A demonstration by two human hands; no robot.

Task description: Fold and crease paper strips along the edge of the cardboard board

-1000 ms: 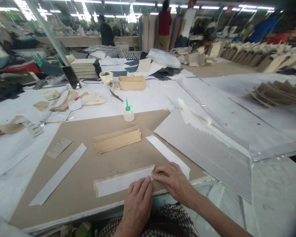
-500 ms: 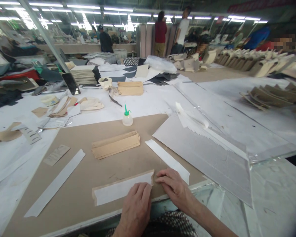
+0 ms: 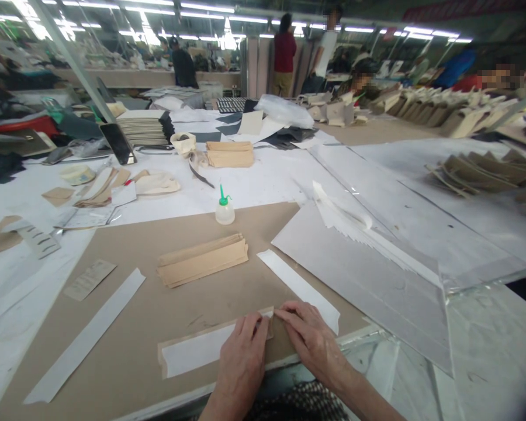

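Observation:
A tan strip with a white strip laid on it (image 3: 193,352) lies on the brown board (image 3: 135,245) near the front edge. My left hand (image 3: 241,362) lies flat on the strip's right end, fingers stretched out. My right hand (image 3: 309,339) touches the same right end with its fingertips, fingers together and nearly flat. Neither hand grips anything. A loose white strip (image 3: 300,286) lies just beyond my right hand.
A stack of tan strips (image 3: 201,260) and a glue bottle with a green nozzle (image 3: 224,207) sit further back. Another white strip (image 3: 87,333) lies left. A grey sheet (image 3: 368,280) with fanned white strips (image 3: 355,222) lies right. Other people stand far back.
My left hand has slid forward onto the right end of the strip. The right fingertips have shifted slightly along that end. The view has tilted a little.

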